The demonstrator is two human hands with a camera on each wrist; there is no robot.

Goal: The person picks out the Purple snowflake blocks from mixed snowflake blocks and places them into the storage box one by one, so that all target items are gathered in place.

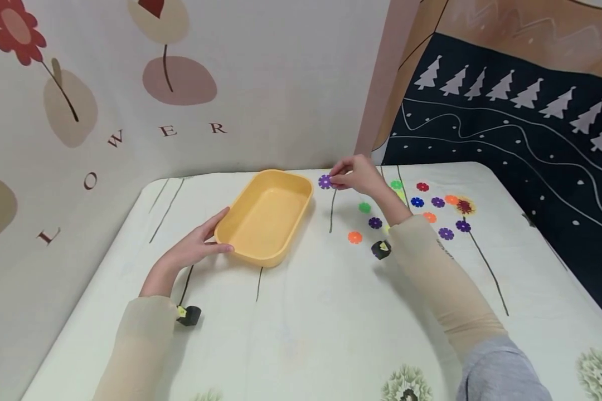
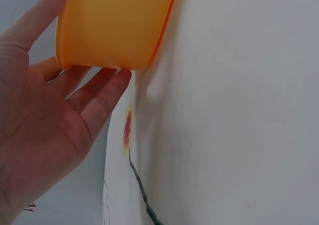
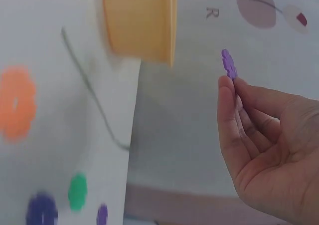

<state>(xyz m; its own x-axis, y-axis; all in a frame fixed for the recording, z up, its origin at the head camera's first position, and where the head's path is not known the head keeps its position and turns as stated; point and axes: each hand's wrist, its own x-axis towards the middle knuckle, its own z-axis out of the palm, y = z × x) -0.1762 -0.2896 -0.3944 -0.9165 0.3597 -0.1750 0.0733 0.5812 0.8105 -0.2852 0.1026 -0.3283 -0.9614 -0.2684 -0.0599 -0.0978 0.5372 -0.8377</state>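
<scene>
Between thumb and fingertips, my right hand (image 1: 355,174) pinches a purple snowflake disc (image 1: 324,181), a small notched plastic piece. In the right wrist view this disc (image 3: 228,64) stands edge-on above the fingertips. It is held to the right of a yellow plastic basin (image 1: 266,220), above the far part of the table. My left hand (image 1: 197,245) grips the near left corner of the basin, thumb at the rim and fingers along the outer wall. The basin's inside shows nothing in it. Seen from the left wrist, fingertips touch the basin's wall (image 2: 114,30).
Several snowflake discs lie scattered to the right, among them an orange disc (image 1: 355,238), a green disc (image 1: 364,207) and a red disc (image 1: 422,186). The right forearm covers part of that area. A flower-printed cloth (image 1: 301,334) covers the table; a printed curtain (image 1: 281,83) hangs behind.
</scene>
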